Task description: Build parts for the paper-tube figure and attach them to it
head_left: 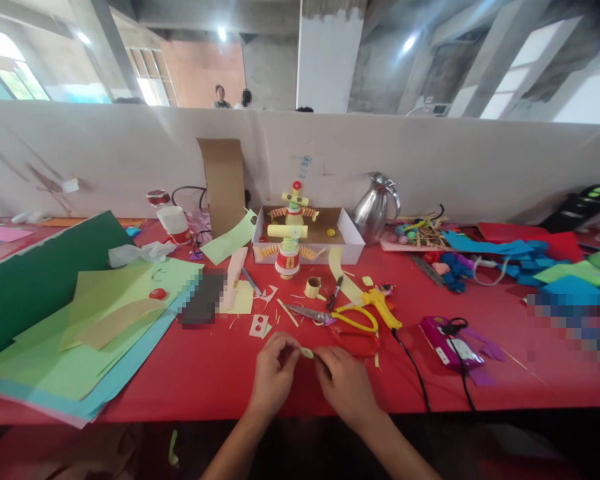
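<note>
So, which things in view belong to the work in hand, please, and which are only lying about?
Likely in the work:
small yellow-green paper piece, between the left hand and right hand
scissors
yellow hot glue gun
front paper figure

Apparently just lying about:
metal jug
upright brown cardboard
dark green board

A craft workshop fills a corner of a raw concrete hall [270,73], where grey beams [260,13] and a white pillar [331,63] rise beyond a low partition [105,153]. Coloured paper sheets [125,347] cover the left of a red worktable [190,383]; scissors [324,318], a yellow glue gun [383,308] and handmade figures [287,260] crowd its centre.
</note>
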Available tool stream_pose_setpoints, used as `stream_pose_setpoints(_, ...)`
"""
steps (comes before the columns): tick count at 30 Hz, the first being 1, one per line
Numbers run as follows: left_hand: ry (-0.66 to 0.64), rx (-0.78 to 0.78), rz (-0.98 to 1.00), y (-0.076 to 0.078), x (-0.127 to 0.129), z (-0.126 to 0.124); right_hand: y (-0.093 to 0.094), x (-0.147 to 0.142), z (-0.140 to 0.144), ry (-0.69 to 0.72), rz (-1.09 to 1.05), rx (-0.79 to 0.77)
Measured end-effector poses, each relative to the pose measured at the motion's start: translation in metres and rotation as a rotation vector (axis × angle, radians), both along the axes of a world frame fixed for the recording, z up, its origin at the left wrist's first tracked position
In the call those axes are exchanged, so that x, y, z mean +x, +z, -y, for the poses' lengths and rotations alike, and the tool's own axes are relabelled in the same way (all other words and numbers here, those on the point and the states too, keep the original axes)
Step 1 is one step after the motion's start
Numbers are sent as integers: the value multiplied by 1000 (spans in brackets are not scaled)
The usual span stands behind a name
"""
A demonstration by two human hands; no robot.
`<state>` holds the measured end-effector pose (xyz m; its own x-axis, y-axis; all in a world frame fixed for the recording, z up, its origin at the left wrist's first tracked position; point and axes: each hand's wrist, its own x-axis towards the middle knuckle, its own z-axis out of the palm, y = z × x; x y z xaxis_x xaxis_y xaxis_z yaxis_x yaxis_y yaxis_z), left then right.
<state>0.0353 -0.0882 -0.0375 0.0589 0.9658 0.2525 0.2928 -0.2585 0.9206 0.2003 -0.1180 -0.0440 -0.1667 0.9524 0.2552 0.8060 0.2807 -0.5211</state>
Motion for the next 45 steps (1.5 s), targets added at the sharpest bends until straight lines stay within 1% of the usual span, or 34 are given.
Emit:
stream_pose_setpoints(7,-15,4,-11,0,0,0,2,2,-2,7,7,10)
stream_pose_setpoints(13,-9,0,4,2,0,1,2,0,2,2,3,-17)
stream_pose_setpoints(16,12,7,23,2,-1,1,8,3,-1,22,-4,-37)
stream_pose_setpoints(18,44,19,42,2,-2,2,24,8,-12,9,-19,13)
stream_pose_setpoints(19,59,23,51,1,-2,2,37,12,-22,-4,-30,69)
stream_pose_setpoints(21,74,26,60,-1,-3,1,70,19,-48,-31,-51,233)
stream_pose_setpoints(23,64,30,64,-4,-4,0,109,22,-80,-25,-51,407)
stream_pose_setpoints(25,48,40,67,-7,-5,-2,145,19,-113,2,-42,511)
stream_pose_setpoints(26,42,45,68,-9,-5,-3,159,16,-129,15,-39,502)
stream_pose_setpoints(27,42,51,71,-10,-5,-4,170,12,-144,26,-51,462)
stream_pose_setpoints(29,48,58,78,-12,-5,-6,183,3,-170,46,-104,319)
stream_pose_setpoints(32,38,57,88,-14,-5,-6,186,-6,-199,79,-155,184)
stream_pose_setpoints(35,24,35,96,-14,-5,-6,184,-7,-214,101,-205,103)
stream_pose_setpoints(38,34,24,96,-14,-5,-5,182,-7,-221,110,-257,55)
stream_pose_setpoints(45,18,31,65,-13,-5,-5,178,-13,-229,110,-301,32)
